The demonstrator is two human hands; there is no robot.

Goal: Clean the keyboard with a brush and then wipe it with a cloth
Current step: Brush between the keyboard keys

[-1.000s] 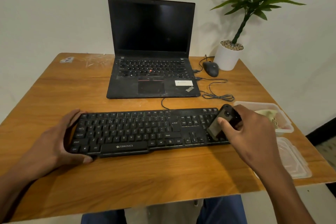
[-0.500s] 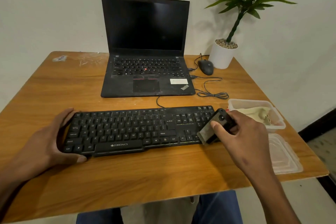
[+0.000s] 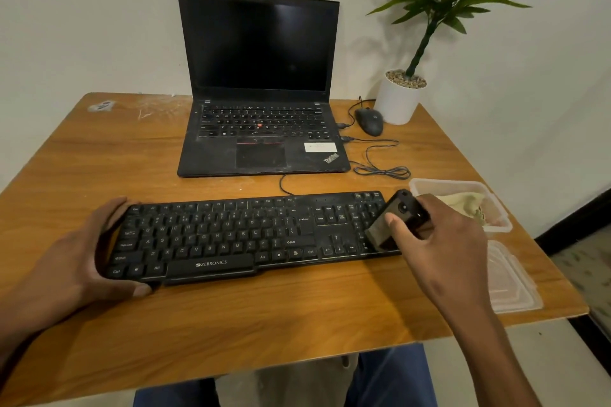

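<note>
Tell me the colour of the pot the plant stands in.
The pot is plain white, topped with pale pebbles; the head view shows it at the table's far right corner.

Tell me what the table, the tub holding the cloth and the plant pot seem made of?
Table: probably wood or wood-look laminate, going by the orange-brown grain and soft sheen. Tub: clear, thin plastic; the cloth shows through its wall. Pot: smooth matte white, ceramic or plastic, can't tell which.
</note>
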